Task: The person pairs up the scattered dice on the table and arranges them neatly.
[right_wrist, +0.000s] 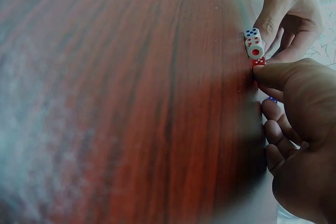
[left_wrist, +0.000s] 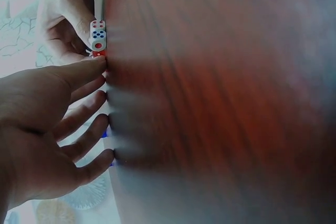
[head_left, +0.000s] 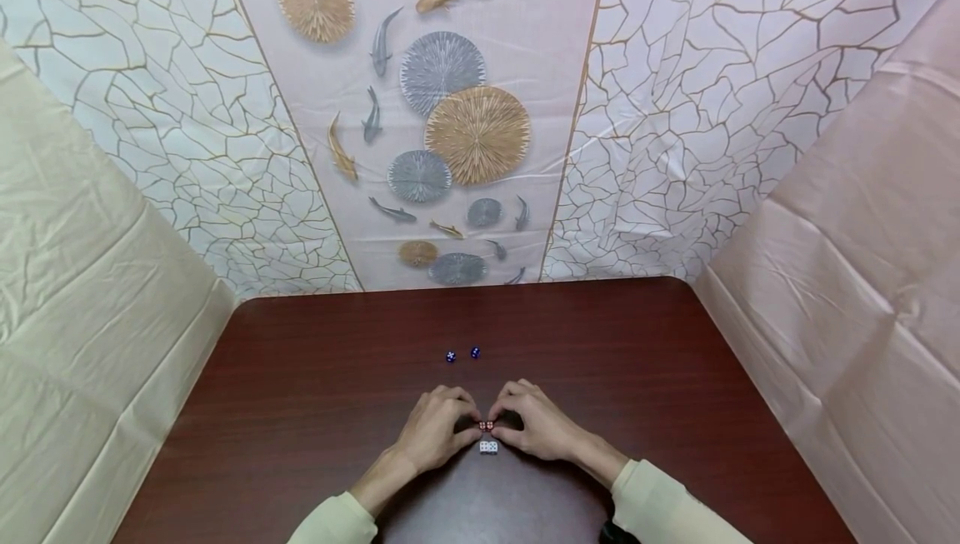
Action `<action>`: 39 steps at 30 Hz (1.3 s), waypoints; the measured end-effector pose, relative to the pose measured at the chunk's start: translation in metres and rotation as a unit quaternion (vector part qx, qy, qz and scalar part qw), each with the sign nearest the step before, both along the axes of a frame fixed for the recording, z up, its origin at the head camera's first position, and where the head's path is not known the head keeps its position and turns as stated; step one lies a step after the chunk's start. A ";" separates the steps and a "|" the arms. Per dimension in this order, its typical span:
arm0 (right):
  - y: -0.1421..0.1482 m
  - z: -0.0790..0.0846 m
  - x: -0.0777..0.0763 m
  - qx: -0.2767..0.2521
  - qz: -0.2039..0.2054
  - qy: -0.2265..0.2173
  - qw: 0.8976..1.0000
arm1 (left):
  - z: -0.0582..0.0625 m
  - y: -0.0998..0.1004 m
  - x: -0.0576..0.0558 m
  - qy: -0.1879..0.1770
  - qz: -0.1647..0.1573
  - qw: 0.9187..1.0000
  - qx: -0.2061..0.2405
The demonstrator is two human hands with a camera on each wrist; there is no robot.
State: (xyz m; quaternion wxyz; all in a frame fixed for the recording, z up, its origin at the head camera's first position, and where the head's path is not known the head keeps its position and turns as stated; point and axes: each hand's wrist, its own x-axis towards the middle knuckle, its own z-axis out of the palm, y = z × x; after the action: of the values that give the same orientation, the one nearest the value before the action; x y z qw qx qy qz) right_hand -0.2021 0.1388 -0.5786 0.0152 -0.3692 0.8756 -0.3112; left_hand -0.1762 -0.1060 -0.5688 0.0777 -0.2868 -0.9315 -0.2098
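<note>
Two small red dice [head_left: 486, 426] sit side by side on the table between the hands. My left hand [head_left: 438, 427] pinches the left one with thumb and forefinger, its other fingers spread and touching the tabletop. From the other side, my right hand [head_left: 538, 421] pinches the right red die [right_wrist: 259, 62], its remaining fingers loosely bent near the wood. Just nearer to me, two white dice [head_left: 488, 447] lie in a pair with red and blue pips. Both wrist views show the white dice [left_wrist: 98, 35] beside the red, which the thumbs partly cover.
Beyond the hands are two blue dice, the left one [head_left: 451, 356] a little apart from the right one [head_left: 476, 352]. The dark red-brown table [head_left: 315, 394] ends at a patterned backdrop [head_left: 480, 219], with pale cloth [head_left: 847, 302] hanging at both sides.
</note>
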 end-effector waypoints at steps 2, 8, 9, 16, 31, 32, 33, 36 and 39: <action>0.000 0.000 0.000 0.001 0.000 0.002 1.000 | 0.001 -0.001 0.000 -0.004 -0.005 1.000 -0.004; 0.000 0.000 0.000 0.004 0.002 0.002 1.000 | 0.007 -0.007 -0.001 -0.020 -0.020 1.000 -0.008; 0.000 0.000 0.000 0.004 0.001 0.001 1.000 | 0.008 -0.009 -0.002 -0.020 -0.020 1.000 -0.006; 0.000 0.001 0.000 0.006 -0.003 -0.003 1.000 | 0.012 -0.020 -0.010 -0.017 0.009 0.999 0.032; 0.001 0.000 0.002 -0.003 -0.001 0.010 1.000 | 0.015 -0.035 -0.046 -0.025 0.118 0.987 0.102; 0.001 0.000 0.001 -0.003 -0.001 0.010 1.000 | 0.014 -0.035 -0.049 -0.026 0.125 0.987 0.102; 0.001 0.000 0.001 -0.003 -0.001 0.011 1.000 | 0.014 -0.035 -0.051 -0.027 0.131 0.986 0.102; 0.001 0.000 0.001 -0.002 0.000 0.011 1.000 | 0.012 -0.034 -0.056 -0.032 0.148 0.984 0.096; 0.001 0.000 0.001 0.000 -0.002 0.010 1.000 | 0.009 -0.033 -0.061 -0.038 0.159 0.983 0.089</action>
State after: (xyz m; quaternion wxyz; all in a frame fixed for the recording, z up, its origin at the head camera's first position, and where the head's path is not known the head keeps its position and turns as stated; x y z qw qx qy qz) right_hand -0.2009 0.1400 -0.5791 0.0060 -0.3707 0.8762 -0.3080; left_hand -0.2369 -0.1387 -0.5594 0.0998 -0.1188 -0.9452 -0.2871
